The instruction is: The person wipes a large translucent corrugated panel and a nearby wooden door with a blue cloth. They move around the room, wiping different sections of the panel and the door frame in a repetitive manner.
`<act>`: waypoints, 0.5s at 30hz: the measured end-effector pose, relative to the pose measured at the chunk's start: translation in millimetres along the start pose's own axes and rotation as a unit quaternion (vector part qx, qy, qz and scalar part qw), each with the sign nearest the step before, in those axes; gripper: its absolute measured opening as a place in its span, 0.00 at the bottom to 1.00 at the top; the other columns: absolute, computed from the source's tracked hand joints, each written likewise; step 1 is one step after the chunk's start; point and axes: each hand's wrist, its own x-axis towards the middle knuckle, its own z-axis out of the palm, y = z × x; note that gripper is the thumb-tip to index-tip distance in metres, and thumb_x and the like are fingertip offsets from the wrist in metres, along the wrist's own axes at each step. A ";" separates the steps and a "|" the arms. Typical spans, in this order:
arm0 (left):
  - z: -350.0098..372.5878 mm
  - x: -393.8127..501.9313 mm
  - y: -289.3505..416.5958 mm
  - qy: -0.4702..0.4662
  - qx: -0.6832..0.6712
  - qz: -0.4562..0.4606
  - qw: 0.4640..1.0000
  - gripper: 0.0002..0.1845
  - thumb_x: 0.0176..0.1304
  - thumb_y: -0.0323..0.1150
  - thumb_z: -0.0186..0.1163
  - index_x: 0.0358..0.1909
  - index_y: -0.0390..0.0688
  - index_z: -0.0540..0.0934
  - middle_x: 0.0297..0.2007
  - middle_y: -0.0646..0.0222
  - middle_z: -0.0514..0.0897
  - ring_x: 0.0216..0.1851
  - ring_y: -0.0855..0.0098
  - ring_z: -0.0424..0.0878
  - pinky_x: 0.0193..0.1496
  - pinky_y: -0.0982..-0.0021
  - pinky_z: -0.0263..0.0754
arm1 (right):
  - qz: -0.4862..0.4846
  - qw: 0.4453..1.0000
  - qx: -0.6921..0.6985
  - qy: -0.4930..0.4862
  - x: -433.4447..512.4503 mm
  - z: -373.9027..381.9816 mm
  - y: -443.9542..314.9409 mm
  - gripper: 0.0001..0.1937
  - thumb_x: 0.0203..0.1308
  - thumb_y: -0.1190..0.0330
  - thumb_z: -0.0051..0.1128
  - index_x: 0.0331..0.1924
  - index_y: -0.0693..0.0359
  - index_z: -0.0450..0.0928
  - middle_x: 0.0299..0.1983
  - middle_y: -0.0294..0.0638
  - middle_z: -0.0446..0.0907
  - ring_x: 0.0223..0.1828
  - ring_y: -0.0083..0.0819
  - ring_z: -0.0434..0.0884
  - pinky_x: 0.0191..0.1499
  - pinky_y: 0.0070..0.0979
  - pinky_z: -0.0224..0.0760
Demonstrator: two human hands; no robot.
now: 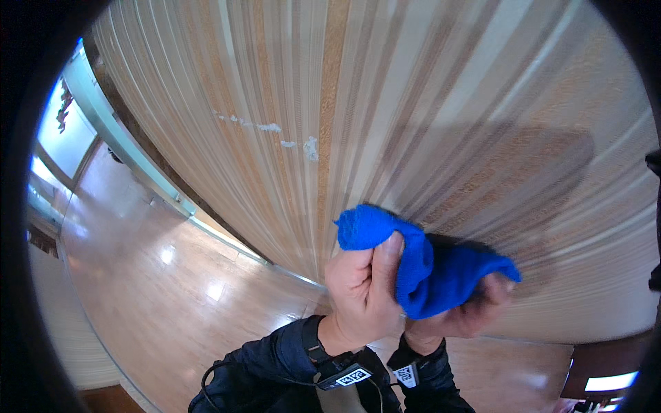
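A bunched blue cloth point(444, 279) is held between my two hands, in front of a wall covered in striped wallpaper point(289, 77). My left hand point(361, 299) grips the cloth's left part, with the thumb pressed over a fold. At the other end, my right hand point(472, 312) holds the cloth, which hides part of its fingers. Whether the cloth touches the wall I cannot tell. Several white patches point(268, 127) mark the wallpaper, up and to the left of the cloth.
Shiny tiled floor point(170, 289) stretches below and to the left. The wall ends at a dark edge beside a pale frame point(129, 139). A dark brown piece of furniture point(594, 364) stands at lower right. Both my wrists wear straps with printed-code tags point(353, 377).
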 end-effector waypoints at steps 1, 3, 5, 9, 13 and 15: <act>-3.7 -6.7 -14.9 -0.001 0.012 -0.002 1.000 0.17 0.83 0.32 0.51 0.30 0.41 0.75 0.25 0.78 0.76 0.26 0.85 0.68 0.31 0.78 0.64 | 0.000 1.000 -0.007 -0.001 -11.9 1.9 4.9 0.10 0.63 0.67 0.68 0.42 0.62 0.78 0.42 0.47 0.77 0.41 0.39 0.79 0.46 0.35 0.73; -19.4 -22.3 -35.6 -0.009 0.035 -0.017 0.999 0.17 0.83 0.32 0.51 0.30 0.41 0.75 0.26 0.78 0.76 0.26 0.85 0.68 0.31 0.79 0.63 | 0.028 0.998 -0.013 -0.049 -36.5 3.0 10.0 0.08 0.63 0.65 0.67 0.35 0.60 0.81 0.40 0.48 0.80 0.41 0.42 0.80 0.45 0.37 0.73; -43.7 -30.1 -60.3 -0.018 0.084 -0.028 0.996 0.16 0.82 0.32 0.53 0.30 0.40 0.75 0.25 0.79 0.76 0.27 0.86 0.68 0.30 0.78 0.63 | 0.041 0.987 -0.035 -0.153 -64.2 -4.6 15.1 0.06 0.62 0.67 0.66 0.35 0.59 0.81 0.40 0.47 0.81 0.41 0.45 0.80 0.45 0.37 0.74; -88.6 -43.1 -109.9 0.021 0.125 -0.059 0.990 0.13 0.79 0.31 0.58 0.32 0.36 0.79 0.21 0.73 0.75 0.25 0.84 0.69 0.27 0.74 0.64 | 0.054 0.973 -0.068 -0.212 -127.8 -1.2 34.0 0.08 0.59 0.74 0.66 0.42 0.59 0.80 0.40 0.47 0.82 0.41 0.49 0.80 0.45 0.39 0.74; -143.5 -34.0 -128.8 -0.039 0.157 -0.069 0.984 0.12 0.78 0.30 0.59 0.34 0.35 0.81 0.20 0.69 0.77 0.25 0.84 0.70 0.26 0.72 0.66 | 0.051 0.974 -0.111 -0.191 -178.3 20.4 38.9 0.09 0.61 0.77 0.63 0.44 0.61 0.78 0.41 0.49 0.81 0.42 0.52 0.80 0.46 0.41 0.74; -155.3 -18.3 -121.3 -0.027 0.130 -0.097 0.986 0.13 0.78 0.29 0.58 0.31 0.36 0.78 0.21 0.72 0.73 0.25 0.83 0.68 0.27 0.73 0.64 | 0.067 0.976 -0.124 -0.167 -181.7 30.6 34.3 0.08 0.62 0.77 0.61 0.44 0.62 0.77 0.41 0.50 0.79 0.43 0.52 0.79 0.46 0.41 0.74</act>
